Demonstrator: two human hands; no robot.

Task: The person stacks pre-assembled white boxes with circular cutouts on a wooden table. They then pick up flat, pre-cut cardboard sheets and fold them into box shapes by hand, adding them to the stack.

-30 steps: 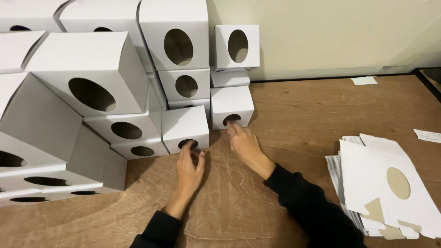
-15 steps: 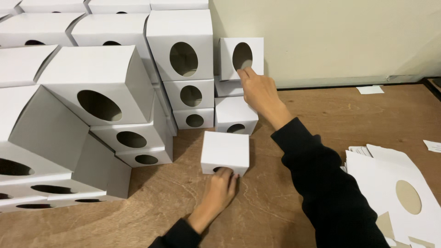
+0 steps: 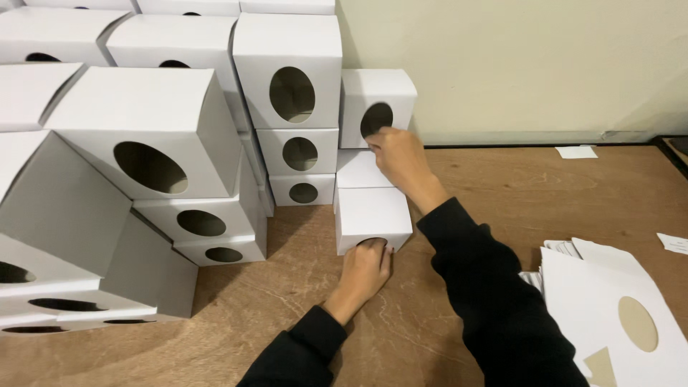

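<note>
While gripping small white boxes, both hands [image 3: 365,266] [image 3: 398,154], beside stacked boxes [image 3: 215,143], flat blanks [image 3: 616,315] right

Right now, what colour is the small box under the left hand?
White, seen in the head view: small box, left hand.

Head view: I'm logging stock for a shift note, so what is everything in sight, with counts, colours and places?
Small white cardboard boxes with oval holes: three, white, stacked by the wall.
Larger white cardboard boxes with oval holes: many, white, piled left; count unclear.
Flat white die-cut cardboard sheets: a stack, white, lower right.
Small paper scraps: two, white, right side.
Brown wooden table: one.
Cream wall: behind.
Left hand: at the lowest small box's front.
Right hand: at the top small box's hole.
</note>
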